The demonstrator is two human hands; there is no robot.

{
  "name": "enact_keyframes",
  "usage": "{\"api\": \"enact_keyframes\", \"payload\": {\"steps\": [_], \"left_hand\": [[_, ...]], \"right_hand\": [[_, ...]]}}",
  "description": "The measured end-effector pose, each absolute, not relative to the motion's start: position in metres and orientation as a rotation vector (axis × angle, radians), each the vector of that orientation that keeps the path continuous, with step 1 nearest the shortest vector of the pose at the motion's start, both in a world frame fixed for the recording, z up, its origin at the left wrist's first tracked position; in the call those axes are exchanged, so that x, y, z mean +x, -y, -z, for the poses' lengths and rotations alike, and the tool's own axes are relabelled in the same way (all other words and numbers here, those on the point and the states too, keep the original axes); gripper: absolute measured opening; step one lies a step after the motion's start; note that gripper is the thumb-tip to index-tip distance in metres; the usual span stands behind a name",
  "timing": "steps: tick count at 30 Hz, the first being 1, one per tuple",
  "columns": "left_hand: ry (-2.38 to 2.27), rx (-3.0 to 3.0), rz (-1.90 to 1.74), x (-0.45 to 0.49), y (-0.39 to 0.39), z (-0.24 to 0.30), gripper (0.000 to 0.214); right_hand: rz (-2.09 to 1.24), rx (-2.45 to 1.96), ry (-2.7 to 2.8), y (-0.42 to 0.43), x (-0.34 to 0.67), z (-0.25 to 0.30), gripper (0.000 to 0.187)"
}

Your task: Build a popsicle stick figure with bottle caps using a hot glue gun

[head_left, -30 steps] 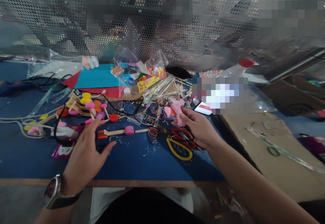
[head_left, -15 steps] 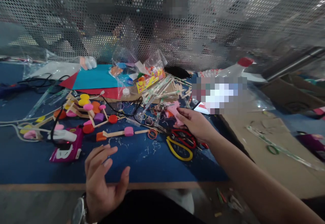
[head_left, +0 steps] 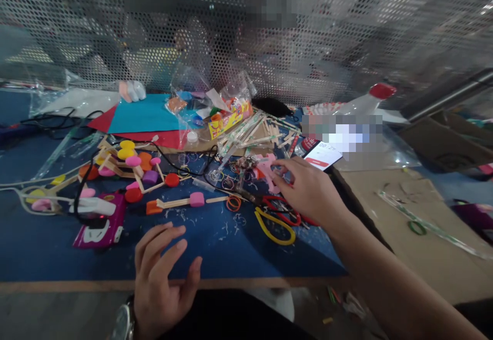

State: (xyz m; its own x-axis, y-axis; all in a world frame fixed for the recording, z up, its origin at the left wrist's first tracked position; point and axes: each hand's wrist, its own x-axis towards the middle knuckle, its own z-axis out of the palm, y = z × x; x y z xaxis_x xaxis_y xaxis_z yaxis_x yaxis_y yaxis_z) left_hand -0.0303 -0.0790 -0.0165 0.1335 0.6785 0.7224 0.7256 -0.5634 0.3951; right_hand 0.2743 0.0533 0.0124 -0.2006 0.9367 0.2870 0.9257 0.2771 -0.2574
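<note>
My right hand (head_left: 306, 188) is beside a small pink glue gun (head_left: 268, 173) lying on the blue table. Its fingers are curled, with a gap between thumb and forefinger; the fingertips are right at the gun's handle, and I see no firm grip on it. Just below lie scissors with yellow handles (head_left: 272, 229) and a red-handled pair (head_left: 283, 210), partly under this hand. My left hand (head_left: 165, 278), a watch on its wrist, hovers over the table's front edge with fingers apart and nothing in it. Ahead of it lies a stick piece with orange and pink ends (head_left: 175, 203).
A model of wooden sticks and coloured discs (head_left: 133, 168) stands at left, behind a purple power strip (head_left: 102, 224) with cables. Wrapped sticks (head_left: 246, 132), blue sheets (head_left: 144, 116) and a lit phone (head_left: 323, 154) lie farther back. Cardboard (head_left: 400, 232) covers the right side.
My right hand has shifted slightly right, and its fingers have loosened from the pink glue gun's handle. The phone screen shows more clearly. My left hand stays nearly in place.
</note>
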Motion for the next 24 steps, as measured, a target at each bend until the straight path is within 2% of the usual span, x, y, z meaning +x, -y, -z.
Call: {"api": "enact_keyframes", "payload": {"steps": [6,8,12,17,24], "left_hand": [[1.409,-2.381,1.359,-0.030,0.077,0.016,0.032],[1.419,-2.406,1.329,-0.029,0.076,0.017,0.032],[1.436,-2.440,1.288,-0.027,0.076,0.017,0.029],[1.447,-2.489,1.221,-0.026,0.075,0.017,0.027],[1.486,-2.541,1.177,-0.026,0.074,0.017,0.023]], "right_hand": [[-0.185,-1.168,2.573,-0.036,0.240,-0.026,0.020],[-0.235,-1.069,2.710,-0.029,0.227,-0.025,0.023],[-0.121,-1.047,2.839,-0.021,0.212,-0.017,0.019],[-0.060,-1.074,2.808,-0.017,0.213,-0.007,0.003],[-0.206,-1.041,2.694,-0.012,0.217,-0.011,0.014]]}}
